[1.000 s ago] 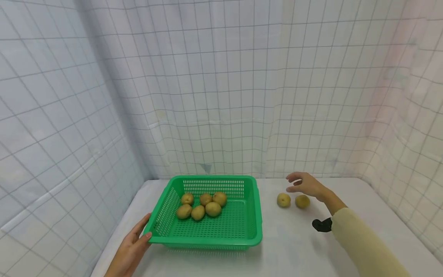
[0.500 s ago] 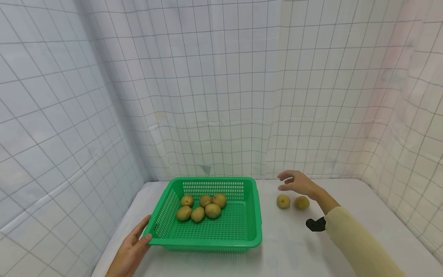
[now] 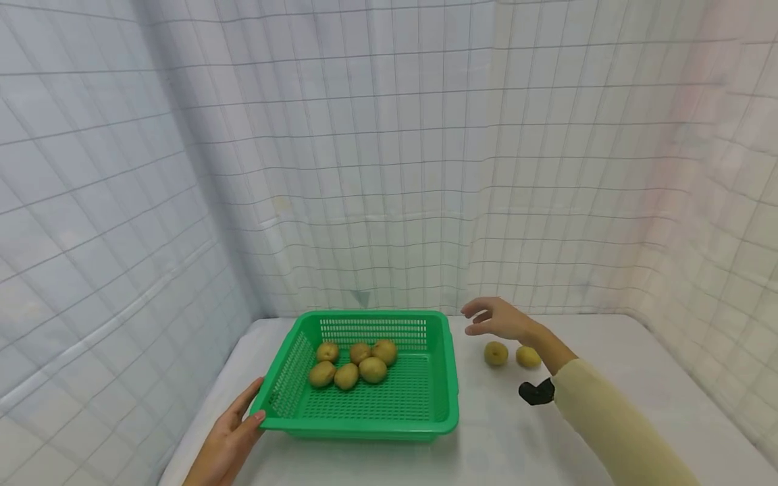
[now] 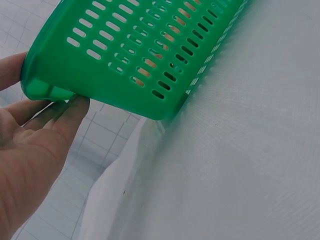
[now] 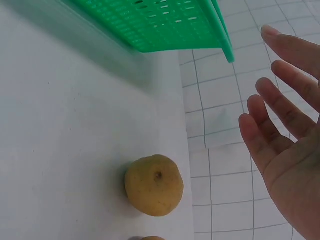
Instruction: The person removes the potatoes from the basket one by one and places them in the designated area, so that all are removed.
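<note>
A green plastic basket stands on the white table, with several potatoes gathered toward its back left. My left hand grips the basket's near-left corner. In the left wrist view the thumb and fingers lie on either side of the rim. Off to the right, my right hand hovers with nothing in it, fingers loosely bent, between the basket and two potatoes lying on the table. The nearer of those to the basket is a round potato; beside it lies a smaller-looking potato.
White sheeting with a grid pattern hangs behind the table and along both sides. A black strap-like piece sits at the right sleeve. The white tabletop extends in front and to the right of the basket.
My right hand has moved left, from over the two loose potatoes toward the basket's right side, staying unloaded. The left hand and the basket have stayed in place.
</note>
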Tool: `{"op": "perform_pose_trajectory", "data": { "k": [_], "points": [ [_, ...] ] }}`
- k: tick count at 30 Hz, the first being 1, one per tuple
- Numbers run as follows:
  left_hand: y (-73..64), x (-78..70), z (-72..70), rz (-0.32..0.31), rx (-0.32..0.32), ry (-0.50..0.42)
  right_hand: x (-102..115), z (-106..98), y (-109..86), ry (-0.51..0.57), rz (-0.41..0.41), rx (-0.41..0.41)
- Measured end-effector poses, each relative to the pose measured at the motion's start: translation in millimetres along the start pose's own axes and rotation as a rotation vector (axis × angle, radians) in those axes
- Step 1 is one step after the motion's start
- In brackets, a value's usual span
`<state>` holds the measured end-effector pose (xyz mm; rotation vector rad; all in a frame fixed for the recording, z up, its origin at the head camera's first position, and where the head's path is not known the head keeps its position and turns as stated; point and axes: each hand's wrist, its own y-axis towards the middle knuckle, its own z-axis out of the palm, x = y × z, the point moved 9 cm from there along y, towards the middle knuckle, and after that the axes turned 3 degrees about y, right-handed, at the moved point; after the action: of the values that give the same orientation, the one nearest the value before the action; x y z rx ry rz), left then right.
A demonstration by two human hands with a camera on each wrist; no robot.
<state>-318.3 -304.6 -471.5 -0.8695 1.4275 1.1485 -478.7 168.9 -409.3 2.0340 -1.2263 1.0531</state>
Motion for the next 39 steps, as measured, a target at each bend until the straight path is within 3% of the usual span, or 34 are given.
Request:
{"op": "perform_pose_trajectory", "data": {
  "k": [15, 25, 33, 39],
  "points": [
    [-0.8, -2.7, -1.0, 0.006, 0.005, 0.007, 47, 36, 21.2, 0.023, -0.114, 0.075],
    [-1.1, 2.1, -0.3, 0.001, 0.015, 0.004, 63, 60, 33.4, 0.056, -0.151, 0.139],
    [-0.2, 0.0, -0.6, 0.005, 0.013, 0.003, 79, 88, 48.2, -0.008, -0.199, 0.214],
    [2.1, 0.3, -1.1, 0.011, 0.016, 0.007, 92, 105, 55.3, 0.026, -0.243, 0.243]
  ]
}}
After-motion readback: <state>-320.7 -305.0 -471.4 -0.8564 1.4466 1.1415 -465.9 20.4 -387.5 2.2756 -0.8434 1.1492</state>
